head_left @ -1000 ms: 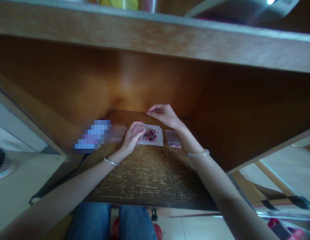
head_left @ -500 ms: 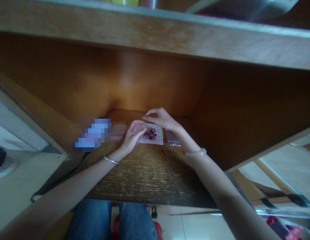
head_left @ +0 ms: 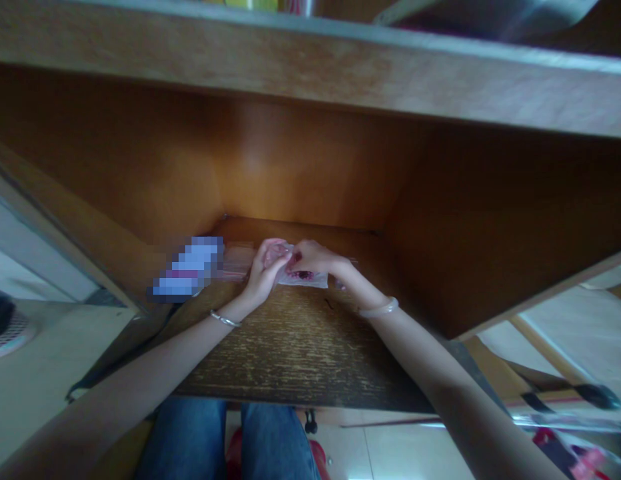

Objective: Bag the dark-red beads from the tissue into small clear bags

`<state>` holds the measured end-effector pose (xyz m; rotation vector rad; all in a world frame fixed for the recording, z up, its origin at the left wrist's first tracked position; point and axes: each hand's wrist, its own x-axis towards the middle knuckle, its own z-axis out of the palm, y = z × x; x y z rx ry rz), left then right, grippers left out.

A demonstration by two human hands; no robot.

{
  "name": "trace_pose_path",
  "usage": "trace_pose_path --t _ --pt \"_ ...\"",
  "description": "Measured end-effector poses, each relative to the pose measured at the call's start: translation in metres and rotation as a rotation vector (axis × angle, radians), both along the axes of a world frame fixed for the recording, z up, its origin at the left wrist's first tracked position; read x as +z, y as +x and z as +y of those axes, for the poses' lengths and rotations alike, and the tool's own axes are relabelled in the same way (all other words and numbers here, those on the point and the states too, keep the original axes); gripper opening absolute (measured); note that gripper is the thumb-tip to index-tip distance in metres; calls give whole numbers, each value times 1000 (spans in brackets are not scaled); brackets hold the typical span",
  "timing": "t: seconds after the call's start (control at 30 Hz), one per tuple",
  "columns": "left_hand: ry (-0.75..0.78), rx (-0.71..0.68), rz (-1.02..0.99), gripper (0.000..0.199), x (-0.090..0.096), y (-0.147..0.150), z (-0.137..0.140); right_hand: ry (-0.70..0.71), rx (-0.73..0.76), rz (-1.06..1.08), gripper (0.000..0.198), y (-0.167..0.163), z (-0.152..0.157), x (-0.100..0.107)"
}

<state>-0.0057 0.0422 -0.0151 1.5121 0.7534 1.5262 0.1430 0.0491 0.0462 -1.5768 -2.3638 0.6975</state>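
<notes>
"Status, pls: what's diff from a sec ago?"

"R hand was up nr the back; on my remote feed it's now down over the white plastic sheet, hiding most of the pink-and-dark bead-like bits lying on it. L hand hasn't shifted much."

"Grip?"

"L: part-curled, thumb & fingers round a clear baggie. R: fingers bent, dark red showing beside them; can't tell from here if it's got hold of any."

"Surface?"

"Dark wood desktop, streaky wear twd the front. Clear flat bags just L of the L hand, pixelated blue item beyond. Small packet R of the sheet, now mostly behind the R wrist."

"Room?"

"Wood-panelled recess, thick board overhead, yellow item above it. Below: jeans, pale tiled floor; white lattice object far L."
</notes>
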Motion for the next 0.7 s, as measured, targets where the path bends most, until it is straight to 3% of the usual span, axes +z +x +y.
trace_pose_path --t 0.17,0.4,0.7 --pt "-11 -5 -6 29 -1 0 1 30 -79 -144 19 -13 -5 -7" --pt "-2 3 -14 29 -1 0 1 22 -137 -199 17 -17 -11 1" --pt "4 23 8 28 -1 0 1 22 -58 -167 10 -12 -6 -6"
